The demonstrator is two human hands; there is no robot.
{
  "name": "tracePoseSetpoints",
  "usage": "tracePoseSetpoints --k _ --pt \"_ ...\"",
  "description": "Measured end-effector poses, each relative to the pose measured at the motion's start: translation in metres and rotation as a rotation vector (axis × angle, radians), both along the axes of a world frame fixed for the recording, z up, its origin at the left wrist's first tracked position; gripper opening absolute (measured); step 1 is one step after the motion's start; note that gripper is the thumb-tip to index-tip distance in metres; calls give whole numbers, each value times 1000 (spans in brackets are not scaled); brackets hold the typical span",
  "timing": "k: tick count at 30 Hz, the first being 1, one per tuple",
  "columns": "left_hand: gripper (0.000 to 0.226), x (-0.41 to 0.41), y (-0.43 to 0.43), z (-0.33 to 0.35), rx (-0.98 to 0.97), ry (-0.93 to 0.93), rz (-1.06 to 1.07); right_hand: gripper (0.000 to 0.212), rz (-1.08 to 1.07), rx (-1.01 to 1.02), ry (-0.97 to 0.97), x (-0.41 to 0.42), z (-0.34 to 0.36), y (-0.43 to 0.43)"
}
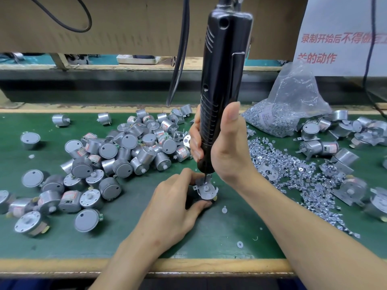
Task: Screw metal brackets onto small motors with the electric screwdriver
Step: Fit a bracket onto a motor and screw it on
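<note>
Nearest us: wooden bench edge, then the green mat with a loose white washer on it.

Left hand grips the motor standing on the mat at centre. The thumb curls round its near side and the fingers curl round the far side (most of the motor body is hidden under the hand). The metal bracket sits on top of the motor, shaft poking up through it.

Right hand is wrapped round the lower grip of the electric screwdriver, fingers curled round the far side, thumb lying straight up the barrel. The tool is near upright, and its bit is down on the bracket's far-left edge. We can't make out the screw itself.

Left of the hands is a pile of bare motors. To the right, loose screws are scattered over the mat, with motors that already carry brackets beyond and beside them.

Further back on the right is a clear plastic bag of screws. A black cable hangs left of the screwdriver.

At the back, a cardboard panel spans the top, and a white sign with red characters is at the right.
</note>
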State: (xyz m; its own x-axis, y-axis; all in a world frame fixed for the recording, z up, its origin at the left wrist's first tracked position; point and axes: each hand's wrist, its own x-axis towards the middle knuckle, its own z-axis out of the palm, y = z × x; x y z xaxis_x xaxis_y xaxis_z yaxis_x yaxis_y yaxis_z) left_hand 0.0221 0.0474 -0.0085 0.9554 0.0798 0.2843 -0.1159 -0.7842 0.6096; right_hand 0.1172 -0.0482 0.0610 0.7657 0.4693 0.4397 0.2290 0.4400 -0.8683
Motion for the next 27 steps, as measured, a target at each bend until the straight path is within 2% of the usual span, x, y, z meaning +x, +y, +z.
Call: tracePoseSetpoints --k 9,16,22,27 --pt "38 -1 0 2 -21 -6 -3 84 -22 -21 9 -1 -1 2" --pt "39 1 1 -1 -17 17 -8 98 -44 -30 -16 -2 0 1" --pt "39 1 0 -2 -21 20 -10 99 -116 -16 -31 -4 -1 3" --pt "41 -1 -1 -2 -32 18 -12 86 8 33 -22 0 -3 -1"
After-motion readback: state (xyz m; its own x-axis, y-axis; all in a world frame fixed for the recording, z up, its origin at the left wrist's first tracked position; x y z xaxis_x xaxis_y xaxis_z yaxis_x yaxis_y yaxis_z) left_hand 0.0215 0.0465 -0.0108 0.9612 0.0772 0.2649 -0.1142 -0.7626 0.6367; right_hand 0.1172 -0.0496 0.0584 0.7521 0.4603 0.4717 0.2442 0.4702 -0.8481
